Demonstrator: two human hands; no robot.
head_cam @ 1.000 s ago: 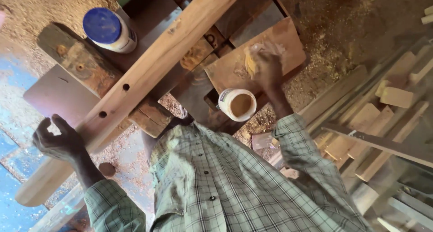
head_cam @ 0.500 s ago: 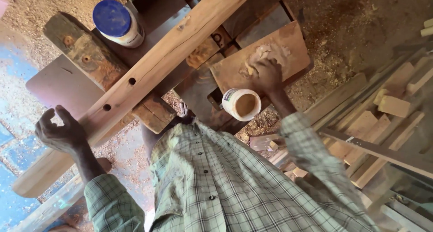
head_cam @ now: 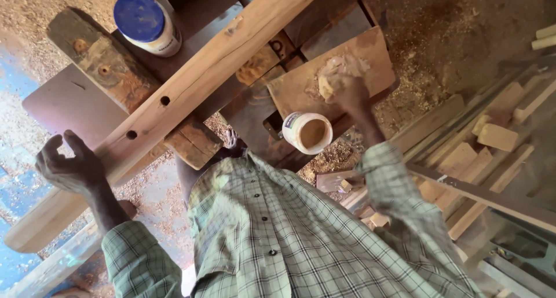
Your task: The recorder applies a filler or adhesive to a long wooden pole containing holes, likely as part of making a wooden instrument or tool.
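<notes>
While the right hand [head_cam: 347, 89] presses a pale wad clamped in its fingers onto the flat board [head_cam: 301, 92] above the open jar [head_cam: 308, 133], the left hand [head_cam: 69, 165] rests loosely curled, empty, beside the long plank [head_cam: 197, 89], so mixing seems underway and calls for steady rubbing.

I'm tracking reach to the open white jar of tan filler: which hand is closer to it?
Right. The right hand presses on the board just above the open jar; the left hand is far across, at the long beam.
</notes>
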